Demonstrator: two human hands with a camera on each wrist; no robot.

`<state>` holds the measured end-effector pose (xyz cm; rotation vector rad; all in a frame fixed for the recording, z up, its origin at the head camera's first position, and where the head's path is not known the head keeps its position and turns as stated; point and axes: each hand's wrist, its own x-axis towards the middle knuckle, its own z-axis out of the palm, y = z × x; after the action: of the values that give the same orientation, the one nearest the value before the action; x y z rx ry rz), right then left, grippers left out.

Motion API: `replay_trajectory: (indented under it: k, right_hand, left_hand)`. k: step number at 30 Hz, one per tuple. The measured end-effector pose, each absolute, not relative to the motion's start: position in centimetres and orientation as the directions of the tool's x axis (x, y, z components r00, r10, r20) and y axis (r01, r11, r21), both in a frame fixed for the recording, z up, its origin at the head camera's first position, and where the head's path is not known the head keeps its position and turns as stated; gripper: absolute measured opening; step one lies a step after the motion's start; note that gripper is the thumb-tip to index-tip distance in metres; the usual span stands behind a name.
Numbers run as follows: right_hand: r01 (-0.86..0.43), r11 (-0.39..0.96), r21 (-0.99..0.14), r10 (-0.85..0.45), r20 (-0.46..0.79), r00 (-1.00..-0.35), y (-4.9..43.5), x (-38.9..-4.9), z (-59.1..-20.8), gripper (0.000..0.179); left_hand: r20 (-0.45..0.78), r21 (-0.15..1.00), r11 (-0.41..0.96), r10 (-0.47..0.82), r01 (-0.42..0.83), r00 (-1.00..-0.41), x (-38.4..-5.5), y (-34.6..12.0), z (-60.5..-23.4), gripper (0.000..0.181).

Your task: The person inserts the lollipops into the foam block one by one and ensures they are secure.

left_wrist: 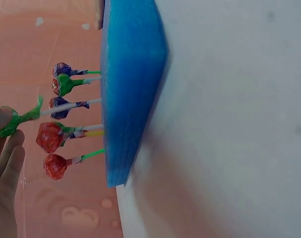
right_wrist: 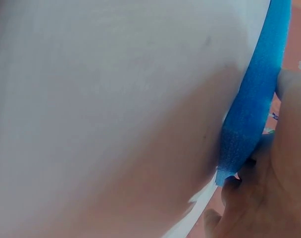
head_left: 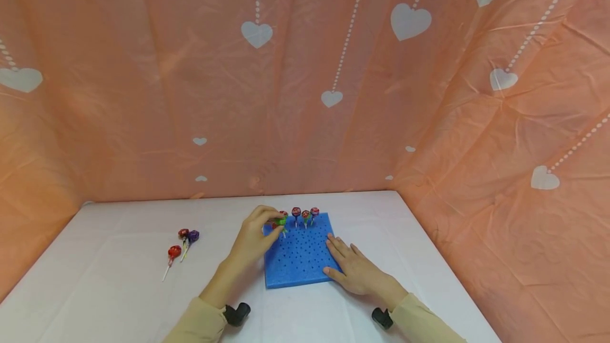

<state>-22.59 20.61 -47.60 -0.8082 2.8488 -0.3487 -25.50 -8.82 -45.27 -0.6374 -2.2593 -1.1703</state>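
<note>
A blue foam board (head_left: pixel 295 266) dotted with small holes lies on the white table. Near its back edge several lollipops stand upright on their sticks, among them a red one (left_wrist: pixel 55 166) and a dark-blue one (left_wrist: pixel 60 107). My left hand (head_left: pixel 253 236) pinches a green-wrapped lollipop (left_wrist: pixel 26 117) by its head, over the board's back left part. Its white stick points toward the board in the left wrist view. My right hand (head_left: pixel 356 270) rests on the board's right edge, fingers spread and fairly straight.
Left of the board, loose lollipops lie on the table: a red one (head_left: pixel 174 252), a purple one (head_left: pixel 193 236) and a darker red one (head_left: pixel 183 233). An orange curtain (head_left: pixel 295 147) with white hearts hangs behind the table and along its sides.
</note>
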Motion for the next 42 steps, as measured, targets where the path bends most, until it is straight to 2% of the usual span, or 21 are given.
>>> replay_trajectory:
  k: [7,23,42]
  right_hand:
    - [-0.502,0.826,-0.256,-0.537,-0.086,-0.839,20.6,-22.6,-47.6,0.078]
    - [-0.495,0.825,-0.271,-0.533,-0.085,-0.842,20.5,-22.6,-47.4,0.078]
    - [-0.491,0.826,-0.279,-0.531,-0.088,-0.843,20.5,-22.5,-47.2,0.078]
  left_hand:
    - [0.652,0.56,0.542,0.178,0.626,-0.737,-25.9,-8.2,-45.6,0.026]
    - [0.605,0.596,0.559,0.161,0.577,-0.78,-26.2,-7.9,-46.1,0.025]
    - [0.602,0.585,0.585,0.15,0.561,-0.785,-26.5,-7.9,-46.5,0.024]
